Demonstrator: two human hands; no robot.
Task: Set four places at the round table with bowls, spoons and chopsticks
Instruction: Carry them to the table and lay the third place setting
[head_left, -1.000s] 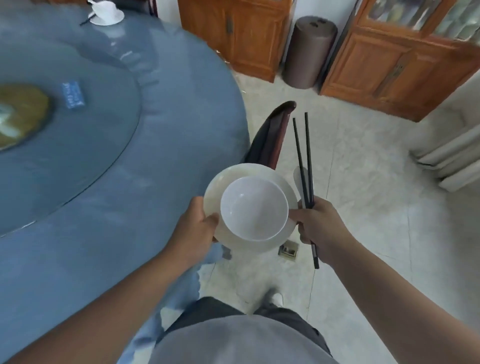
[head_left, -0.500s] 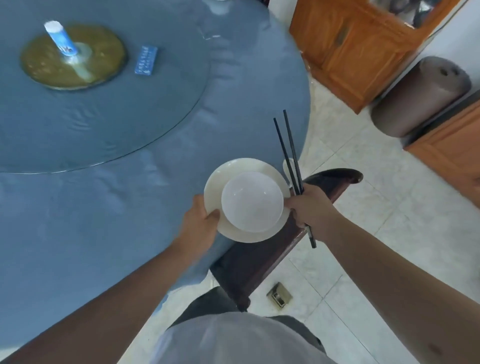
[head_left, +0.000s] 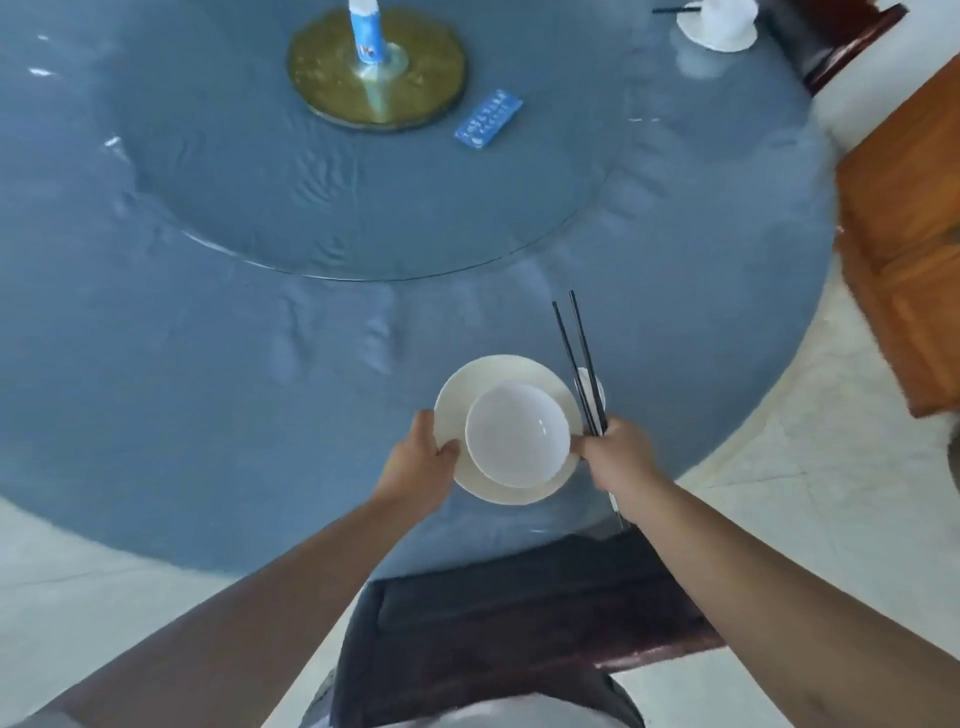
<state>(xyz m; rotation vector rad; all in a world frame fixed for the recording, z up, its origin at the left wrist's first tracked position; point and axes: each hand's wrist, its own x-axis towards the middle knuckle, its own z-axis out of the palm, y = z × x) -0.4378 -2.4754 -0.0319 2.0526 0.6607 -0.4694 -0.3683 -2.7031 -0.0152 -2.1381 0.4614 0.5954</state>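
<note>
White bowl on plate over blue bench: my left hand grips plate rim, right hand clasps chopsticks.

My bare arms and what I wear

Both my forearms are uncovered down to my hands, the left hand and right hand; no rings, watch or sleeves show. Low in view sit my light grey top and dark trousers.
</note>
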